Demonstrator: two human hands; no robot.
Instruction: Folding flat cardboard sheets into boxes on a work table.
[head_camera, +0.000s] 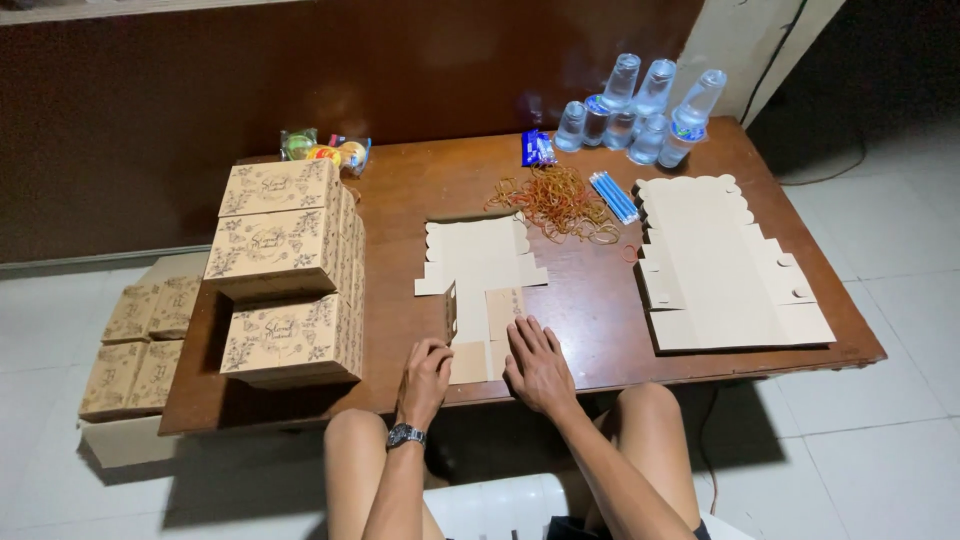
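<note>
Fingers (524, 335) of your right hand (537, 368) lie spread, palm down, on the flat carton blank (480, 270), whose length runs away from them; your left hand (427, 378) pinches its raised flap.

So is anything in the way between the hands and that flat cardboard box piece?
No. Both hands already touch the flat box blank: the left hand folds up a side flap, and the right hand presses flat on its near edge.

Dark reddish-brown table (600, 300), tan boxes (285, 270) with dark floral print, plain beige flat blanks (720, 270), red-and-yellow rubber bands (558, 200), pale blue straws (613, 197)
</note>
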